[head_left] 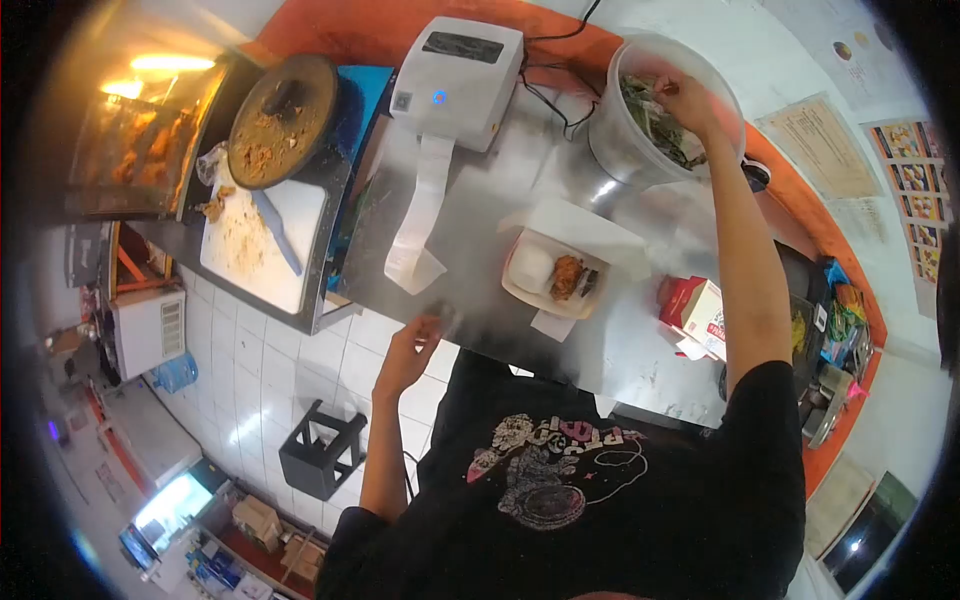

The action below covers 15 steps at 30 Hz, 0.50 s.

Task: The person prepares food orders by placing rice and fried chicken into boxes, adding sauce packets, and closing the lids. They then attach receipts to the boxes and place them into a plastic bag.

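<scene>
My right hand reaches into a large translucent tub at the back right, its fingers closed on leafy greens. Just off the metal counter's front edge, my left hand has its fingers pinched together. Something small and clear shows by its fingertips, too blurred to name. Between the hands, an open paper food box stands on the counter, its lid folded back. Inside it are a white mound of rice, a browned fried piece and a dark item beside it.
A white label printer trails a long paper strip over the metal counter. Red-and-white boxes stand at the right. Leftward are a cutting board with a knife, a crumb-covered round pan and a lit display case.
</scene>
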Available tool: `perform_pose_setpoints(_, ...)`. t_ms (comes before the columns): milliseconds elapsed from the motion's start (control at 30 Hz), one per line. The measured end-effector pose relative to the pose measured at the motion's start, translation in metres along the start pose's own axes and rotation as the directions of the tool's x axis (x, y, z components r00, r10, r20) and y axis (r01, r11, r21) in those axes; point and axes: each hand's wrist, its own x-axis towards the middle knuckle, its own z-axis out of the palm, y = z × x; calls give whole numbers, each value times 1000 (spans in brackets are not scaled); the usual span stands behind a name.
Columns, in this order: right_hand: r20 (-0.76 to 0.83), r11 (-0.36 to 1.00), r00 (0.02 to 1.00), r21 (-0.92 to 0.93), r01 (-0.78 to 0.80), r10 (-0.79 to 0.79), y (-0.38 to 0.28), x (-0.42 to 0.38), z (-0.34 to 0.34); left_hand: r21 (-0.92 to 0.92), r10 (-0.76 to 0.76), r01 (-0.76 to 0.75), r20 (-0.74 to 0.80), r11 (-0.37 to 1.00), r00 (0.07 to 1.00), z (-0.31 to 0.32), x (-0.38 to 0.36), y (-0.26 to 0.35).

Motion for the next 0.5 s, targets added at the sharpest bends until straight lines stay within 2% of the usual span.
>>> perform_pose_setpoints(67, -45, 999, 998, 9, -47, 47, -11, -11, -16, 0, -11, 11, 18, 1000, 1000, -7, 3, -10)
perform_pose_setpoints(133, -91, 995, 991, 20, -95, 96, -36, -33, -31, 20, 47, -48, 64, 999, 997, -9, 14, -12)
perform_pose_setpoints(167, -174, 979, 974, 164, -119, 147, -55, -44, -35, 38, 87, -91, 85, 995, 993, -11, 20, -12)
perform_pose_setpoints(200, -244, 942, 947, 310, -128, 209, -68, -56, -38, 40, 59, -66, 146, 997, 988, -13, 28, -7)
perform_pose_setpoints(233, -252, 939, 942, 314, -139, 223, -77, -70, -40, 48, 61, -69, 161, 996, 985, -14, 36, -3)
perform_pose_setpoints(300, -219, 882, 946, 456, -117, 239, -88, -92, -41, 42, 91, -102, 218, 994, 972, -14, 50, 16)
perform_pose_setpoints(333, -229, 880, 940, 458, -125, 253, -87, -98, -40, 49, 94, -108, 233, 993, 968, -13, 57, 22)
perform_pose_setpoints(400, -301, 961, 922, 204, -187, 243, -78, -108, -41, 33, 158, -175, 296, 984, 942, -10, 71, 33)
perform_pose_setpoints(433, -319, 955, 909, 211, -207, 267, -73, -112, -43, 45, 162, -186, 323, 981, 932, -9, 76, 37)
perform_pose_setpoints(500, -315, 889, 876, 397, -228, 365, -85, -116, -42, 32, 202, -230, 366, 973, 908, -6, 85, 46)
